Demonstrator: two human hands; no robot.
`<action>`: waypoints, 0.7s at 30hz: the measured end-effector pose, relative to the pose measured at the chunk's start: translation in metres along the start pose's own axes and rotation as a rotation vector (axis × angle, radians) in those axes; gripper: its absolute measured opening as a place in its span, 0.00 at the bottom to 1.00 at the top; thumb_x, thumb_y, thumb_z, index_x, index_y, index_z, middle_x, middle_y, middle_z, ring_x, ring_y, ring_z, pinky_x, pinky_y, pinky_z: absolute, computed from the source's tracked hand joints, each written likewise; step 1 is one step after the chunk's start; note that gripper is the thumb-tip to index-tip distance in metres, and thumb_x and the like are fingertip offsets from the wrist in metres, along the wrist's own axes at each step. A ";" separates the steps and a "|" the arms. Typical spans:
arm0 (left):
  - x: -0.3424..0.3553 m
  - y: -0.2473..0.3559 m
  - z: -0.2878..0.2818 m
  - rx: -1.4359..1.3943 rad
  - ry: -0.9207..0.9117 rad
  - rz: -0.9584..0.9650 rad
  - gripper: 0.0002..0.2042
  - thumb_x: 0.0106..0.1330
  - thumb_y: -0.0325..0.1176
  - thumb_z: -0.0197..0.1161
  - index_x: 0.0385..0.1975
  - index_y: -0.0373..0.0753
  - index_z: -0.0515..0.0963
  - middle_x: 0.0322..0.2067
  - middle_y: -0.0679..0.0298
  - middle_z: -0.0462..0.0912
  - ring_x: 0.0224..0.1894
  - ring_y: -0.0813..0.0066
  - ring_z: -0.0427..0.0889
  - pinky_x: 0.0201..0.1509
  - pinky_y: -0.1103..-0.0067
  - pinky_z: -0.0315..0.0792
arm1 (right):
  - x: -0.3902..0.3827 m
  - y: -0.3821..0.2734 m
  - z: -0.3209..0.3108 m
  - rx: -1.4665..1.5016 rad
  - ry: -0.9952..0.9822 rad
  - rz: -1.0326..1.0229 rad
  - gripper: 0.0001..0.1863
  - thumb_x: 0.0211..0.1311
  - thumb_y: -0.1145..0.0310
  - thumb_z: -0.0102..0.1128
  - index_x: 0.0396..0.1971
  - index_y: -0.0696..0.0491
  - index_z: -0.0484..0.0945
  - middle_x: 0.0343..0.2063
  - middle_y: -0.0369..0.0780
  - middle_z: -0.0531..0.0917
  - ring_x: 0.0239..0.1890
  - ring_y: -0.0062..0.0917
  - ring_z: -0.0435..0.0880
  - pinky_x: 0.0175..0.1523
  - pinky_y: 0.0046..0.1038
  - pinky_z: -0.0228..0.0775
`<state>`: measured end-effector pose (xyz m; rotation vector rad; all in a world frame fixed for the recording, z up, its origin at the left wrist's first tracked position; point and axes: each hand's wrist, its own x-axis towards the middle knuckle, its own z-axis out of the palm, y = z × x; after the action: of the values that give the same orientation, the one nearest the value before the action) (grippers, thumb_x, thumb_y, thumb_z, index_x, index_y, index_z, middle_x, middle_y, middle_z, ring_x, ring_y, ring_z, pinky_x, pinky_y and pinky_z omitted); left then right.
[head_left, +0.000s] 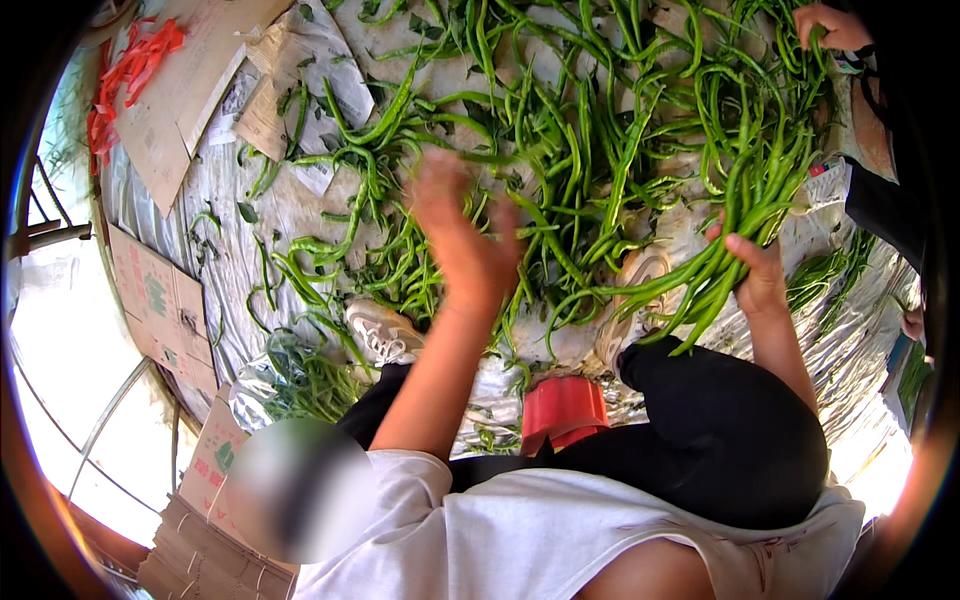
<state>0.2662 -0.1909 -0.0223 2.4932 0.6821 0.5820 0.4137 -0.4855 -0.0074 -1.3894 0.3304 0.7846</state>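
The person's right hand is gripping a thick bunch of long, slender green peppers, the thumb pressing across the near side and the other fingers curling behind. The bunch is hanging above the right knee and fanning out toward the upper right. The left hand is showing blurred over a broad spread of loose green peppers; its thumb is standing well apart from the fingers, and whether the fingertips are touching a pepper cannot be told. The loose peppers are lying on a wrinkled silvery sheet.

Writing is showing mostly at the left: a flattened brown cardboard panel is bearing green and red print, and a brown cardboard piece nearer the body is carrying large red characters beside a green emblem. A creased printed paper sheet is lying at the upper left, its text too small to read. Red plastic strips are resting near the upper-left edge.

A red plastic object is standing between the legs. At the upper right, another person's hand is reaching to the peppers.
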 end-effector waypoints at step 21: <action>0.038 -0.098 -0.024 -0.608 0.064 -0.514 0.19 0.65 0.37 0.61 0.50 0.34 0.68 0.30 0.61 0.81 0.29 0.78 0.78 0.34 0.82 0.73 | 0.002 0.001 0.001 0.010 -0.048 0.045 0.24 0.48 0.75 0.64 0.48 0.59 0.71 0.38 0.40 0.79 0.39 0.27 0.80 0.43 0.28 0.76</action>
<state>0.2493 -0.0876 -0.0472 1.6628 0.9574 0.5651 0.4138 -0.4845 -0.0092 -1.3557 0.3288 0.8511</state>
